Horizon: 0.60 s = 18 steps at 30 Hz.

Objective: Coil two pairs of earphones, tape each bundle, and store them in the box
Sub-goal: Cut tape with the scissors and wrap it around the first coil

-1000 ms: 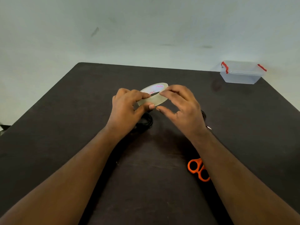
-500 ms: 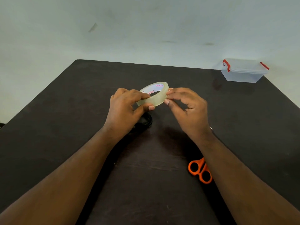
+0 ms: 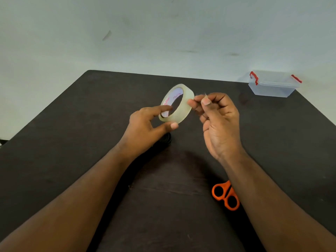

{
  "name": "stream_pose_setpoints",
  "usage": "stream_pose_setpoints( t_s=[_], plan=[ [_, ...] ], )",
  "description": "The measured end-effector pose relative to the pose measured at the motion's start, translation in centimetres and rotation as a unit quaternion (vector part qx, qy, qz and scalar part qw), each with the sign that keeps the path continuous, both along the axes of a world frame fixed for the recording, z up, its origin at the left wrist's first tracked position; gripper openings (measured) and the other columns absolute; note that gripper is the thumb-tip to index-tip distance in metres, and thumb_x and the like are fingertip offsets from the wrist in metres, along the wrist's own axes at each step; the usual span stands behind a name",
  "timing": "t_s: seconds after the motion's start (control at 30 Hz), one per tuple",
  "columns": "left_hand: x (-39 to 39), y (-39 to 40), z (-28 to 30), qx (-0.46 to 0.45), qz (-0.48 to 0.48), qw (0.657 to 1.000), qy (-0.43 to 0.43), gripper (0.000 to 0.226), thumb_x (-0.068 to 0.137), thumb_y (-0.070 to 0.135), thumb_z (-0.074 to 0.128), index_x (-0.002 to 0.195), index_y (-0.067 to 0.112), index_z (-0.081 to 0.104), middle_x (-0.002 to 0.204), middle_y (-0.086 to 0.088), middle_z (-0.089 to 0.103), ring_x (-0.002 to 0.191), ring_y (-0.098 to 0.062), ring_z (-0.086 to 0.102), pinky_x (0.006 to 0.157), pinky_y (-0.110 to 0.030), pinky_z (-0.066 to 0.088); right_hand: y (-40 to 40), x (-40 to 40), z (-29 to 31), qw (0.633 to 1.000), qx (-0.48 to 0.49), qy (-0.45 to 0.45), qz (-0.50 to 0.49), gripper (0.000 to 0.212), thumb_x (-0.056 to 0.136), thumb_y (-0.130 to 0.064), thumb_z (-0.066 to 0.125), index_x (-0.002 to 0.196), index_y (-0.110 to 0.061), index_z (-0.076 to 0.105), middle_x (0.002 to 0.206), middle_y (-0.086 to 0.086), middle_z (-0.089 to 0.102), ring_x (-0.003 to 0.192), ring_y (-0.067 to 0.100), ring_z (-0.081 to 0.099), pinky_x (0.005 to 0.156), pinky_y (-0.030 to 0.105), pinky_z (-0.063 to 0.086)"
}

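Note:
A roll of clear tape (image 3: 183,108) with a white, red-lettered core is held up above the table. My left hand (image 3: 147,126) grips it, a finger through the core and the thumb under the rim. My right hand (image 3: 216,117) pinches the loose tape end just right of the roll, palm turned toward me. A coil of black earphone cable (image 3: 166,140) lies on the table, mostly hidden behind my left hand. The clear storage box (image 3: 272,86) with red latches stands shut at the far right corner.
Orange-handled scissors (image 3: 225,195) lie on the dark table (image 3: 91,124) beside my right forearm, blades hidden under it. The table's far edge meets a pale wall. Dark tabletop stretches to the left and front.
The roll has tilted up from flat to nearly upright. My right hand turned palm-up and drew slightly right, pinching the tape end. The camera view shifted a little.

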<state>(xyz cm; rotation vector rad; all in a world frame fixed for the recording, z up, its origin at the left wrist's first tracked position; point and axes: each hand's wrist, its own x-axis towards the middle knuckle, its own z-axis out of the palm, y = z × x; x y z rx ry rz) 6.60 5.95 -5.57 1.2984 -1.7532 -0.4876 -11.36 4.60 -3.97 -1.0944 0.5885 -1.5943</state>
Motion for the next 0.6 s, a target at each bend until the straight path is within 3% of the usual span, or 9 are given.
stream_pose_setpoints(
  t_s=[0.07,0.13,0.23,0.33,0.5,0.6],
  plan=[
    [-0.2,0.4,0.6,0.03,0.005,0.999,0.023,0.066,0.075,0.067,0.061,0.136,0.049,0.041,0.129,0.03,0.052,0.13,0.0,0.038,0.113,-0.049,0.026,0.3,0.1,0.0,0.997,-0.033,0.064,-0.03,0.011,0.095,0.0,0.052,0.089,-0.009,0.054,0.09,0.011,0.067,0.089,0.025,0.07,0.088,0.035,0.052],
    [-0.7,0.7,1.6,0.018,0.005,0.999,0.035,0.075,0.075,0.07,0.057,0.141,0.053,0.027,0.141,0.027,0.043,0.137,-0.003,0.03,0.115,-0.05,0.022,0.6,0.1,0.0,0.992,-0.048,0.11,-0.047,0.007,0.094,-0.001,0.055,0.09,-0.007,0.055,0.085,0.008,0.069,0.084,0.024,0.07,0.087,0.037,0.053],
    [-1.6,0.8,3.6,0.051,-0.073,0.991,0.098,0.061,0.082,0.046,0.07,0.137,0.033,0.048,0.135,0.018,0.054,0.13,0.002,0.042,0.111,-0.035,0.034,1.1,-0.1,0.3,0.987,-0.058,0.139,-0.057,0.01,0.093,0.001,0.057,0.089,-0.008,0.056,0.084,0.006,0.069,0.082,0.019,0.069,0.082,0.035,0.056],
    [-2.3,1.4,4.6,0.079,-0.119,0.984,0.109,0.032,0.08,0.023,0.075,0.111,0.016,0.07,0.109,0.006,0.072,0.105,0.004,0.062,0.087,-0.011,0.046,1.3,-0.4,0.6,0.98,-0.081,0.169,-0.066,0.01,0.092,0.001,0.059,0.089,-0.009,0.057,0.088,0.014,0.065,0.084,0.024,0.071,0.078,0.037,0.057],
    [-3.1,1.4,5.0,0.055,-0.059,0.991,0.109,0.024,0.076,0.027,0.078,0.097,0.016,0.076,0.089,0.006,0.076,0.087,-0.005,0.07,0.081,-0.02,0.054,1.8,-0.3,0.8,0.974,-0.109,0.185,-0.077,0.01,0.086,0.002,0.066,0.089,-0.008,0.064,0.085,0.007,0.067,0.081,0.022,0.07,0.075,0.032,0.057],
    [-3.6,1.1,5.2,0.029,-0.025,0.992,0.119,0.017,0.078,0.022,0.077,0.093,0.014,0.077,0.085,0.005,0.075,0.082,-0.005,0.071,0.073,-0.018,0.055,1.9,-0.3,0.8,0.977,-0.093,0.176,-0.078,0.021,0.08,-0.006,0.074,0.097,-0.016,0.064,0.1,0.008,0.067,0.089,0.024,0.069,0.081,0.04,0.056]
  ],
)
